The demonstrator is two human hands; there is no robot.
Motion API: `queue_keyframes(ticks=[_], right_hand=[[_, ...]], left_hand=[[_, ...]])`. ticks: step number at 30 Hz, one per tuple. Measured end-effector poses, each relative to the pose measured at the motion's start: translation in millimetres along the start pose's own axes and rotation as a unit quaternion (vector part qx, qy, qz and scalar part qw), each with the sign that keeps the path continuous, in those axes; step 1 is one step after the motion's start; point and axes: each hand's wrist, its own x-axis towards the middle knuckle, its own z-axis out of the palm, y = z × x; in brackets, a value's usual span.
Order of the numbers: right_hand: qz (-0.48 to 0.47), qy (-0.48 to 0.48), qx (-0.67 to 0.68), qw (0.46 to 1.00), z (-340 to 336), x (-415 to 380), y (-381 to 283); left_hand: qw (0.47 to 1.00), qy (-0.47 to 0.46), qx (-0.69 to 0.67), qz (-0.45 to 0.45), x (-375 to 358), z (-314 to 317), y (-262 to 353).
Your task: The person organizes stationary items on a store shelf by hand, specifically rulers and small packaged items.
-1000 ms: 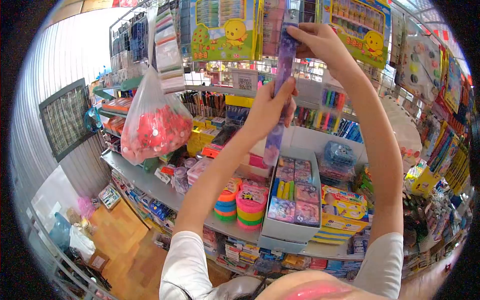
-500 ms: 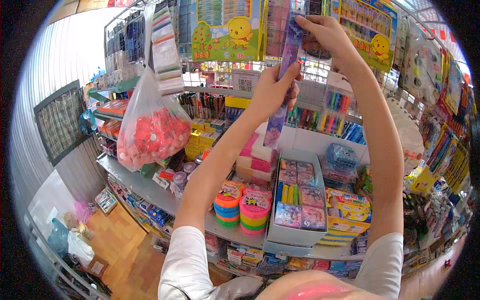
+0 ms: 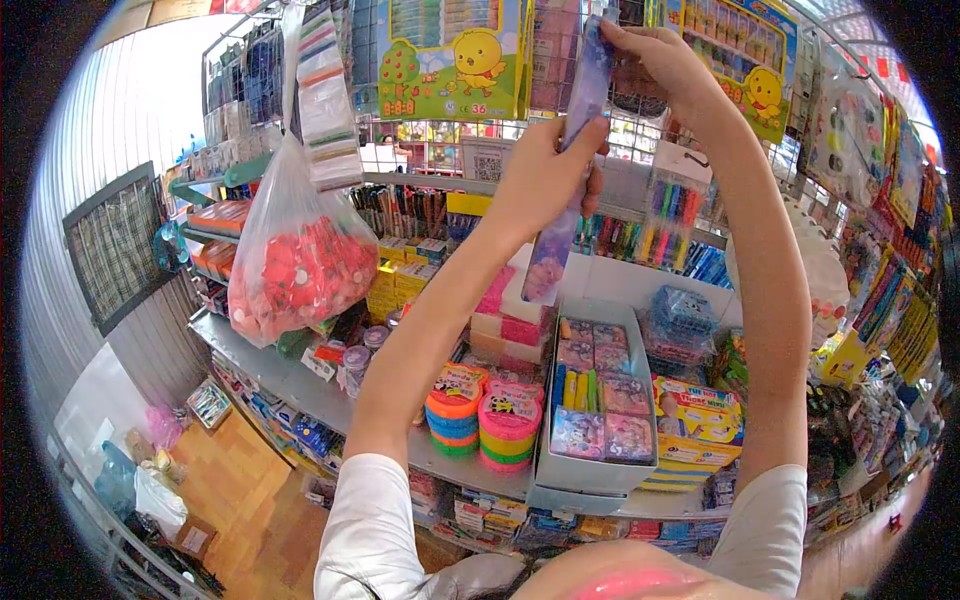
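Note:
A long, flat ruler [image 3: 588,85], purple-blue with a starry print and flowers at its lower end, slants in front of the wire rack. My left hand [image 3: 552,180] is closed around its middle, thumb lying across the face. Near the top end my right hand [image 3: 655,65] pinches the ruler's edge with thumb and fingertips; some of those fingers are hidden behind. Below the ruler's lower tip stand pink and white boxes [image 3: 490,325]. Packs of coloured pens [image 3: 675,205] hang to the right of it.
A plastic bag of red items [image 3: 305,270] hangs at left. On the metal shelf [image 3: 270,350] stand striped round tubs [image 3: 507,430], a grey box of small packs [image 3: 595,475] and yellow boxes [image 3: 690,440]. Chick-print colour sets [image 3: 455,60] hang from the wire rack.
The ruler is tilted more, its lower end shifted slightly left and down. Both hands keep their hold, the left having risen a little. The view has shifted slightly.

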Motion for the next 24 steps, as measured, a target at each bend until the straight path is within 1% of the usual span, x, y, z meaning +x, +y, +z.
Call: queue_keyframes(ticks=[2,5,7,10,13,14,16,19,22,24], right_hand=[[0.031,-0.014,-0.027,0.999,-3,0,-8],[0.025,0.001,-0.017,1.000,-7,6,1],[0.038,-0.013,-0.011,0.999,-14,14,6],[0.047,-0.022,-0.008,0.999,-16,15,7],[0.048,-0.023,-0.011,0.999,-6,-1,-10],[0.049,-0.024,-0.013,0.998,-3,-7,-14],[0.047,-0.028,0.003,0.999,-4,2,1],[0.066,-0.019,-0.008,0.998,0,10,19],[0.078,0.005,-0.019,0.997,5,28,45],[0.096,0.039,-0.035,0.994,10,45,64]], left_hand=[[1.000,-0.001,0.006,-0.002,-1,1,8],[1.000,-0.004,-0.007,-0.009,-4,2,19],[0.999,-0.015,-0.035,-0.025,-5,3,25],[0.998,-0.030,-0.044,-0.021,-5,3,27],[0.999,-0.030,-0.018,0.012,-1,2,20],[0.999,-0.031,-0.022,-0.003,-2,3,21],[0.998,-0.032,-0.033,-0.034,-6,3,24],[0.998,-0.009,-0.011,-0.058,4,2,7],[0.995,0.040,0.033,-0.085,17,-2,-25],[0.996,0.054,0.033,-0.056,27,-8,-53]])
